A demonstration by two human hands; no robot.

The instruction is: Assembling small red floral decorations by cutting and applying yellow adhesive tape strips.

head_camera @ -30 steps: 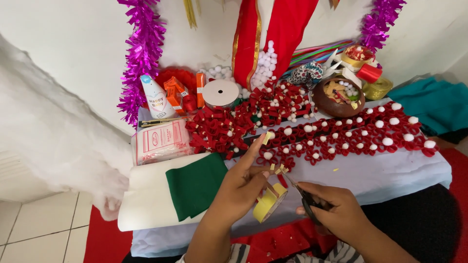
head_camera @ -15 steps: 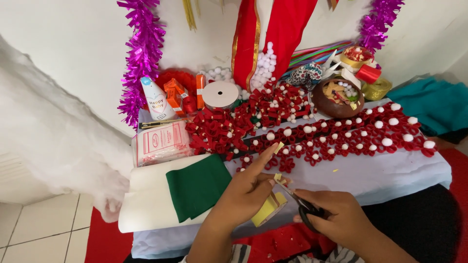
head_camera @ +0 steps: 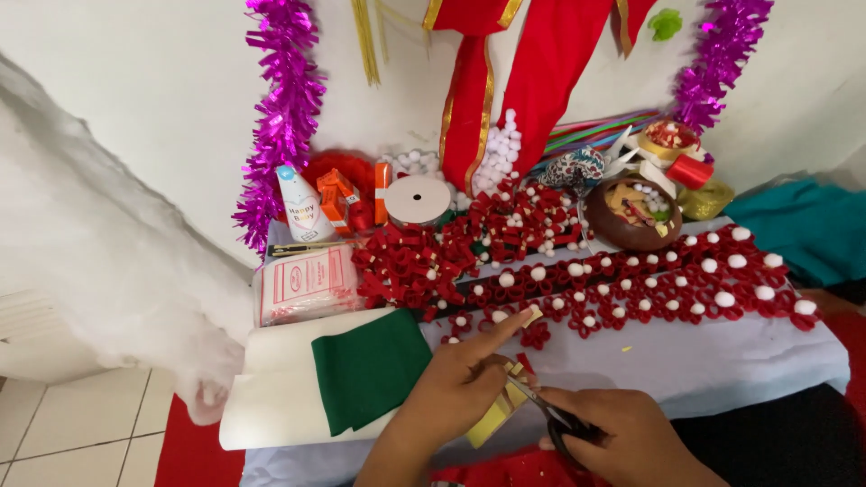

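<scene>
Scissors meet gold strip at the table's front edge

Left hand (head_camera: 456,388) pinches the thin yellow-gold strip (head_camera: 494,417); right hand (head_camera: 631,442) grips scissors (head_camera: 541,410). The strip looks light, floppy, easily creased: best pinched close beside the blades.

Shiny foil tinsel (head_camera: 287,108) is glinting against a smooth matt wall (head_camera: 135,81), and fluffy white wadding (head_camera: 108,271) is looking soft and fibrous. The green felt (head_camera: 370,365) is showing a matt, slightly fuzzy face beside a glossy plastic packet (head_camera: 305,284). The scissors (head_camera: 541,413) are gleaming as polished metal against a glossy yellow strip (head_camera: 492,417). The red cloth (head_camera: 541,81) is shining like satin, edged with metallic gold trim
</scene>
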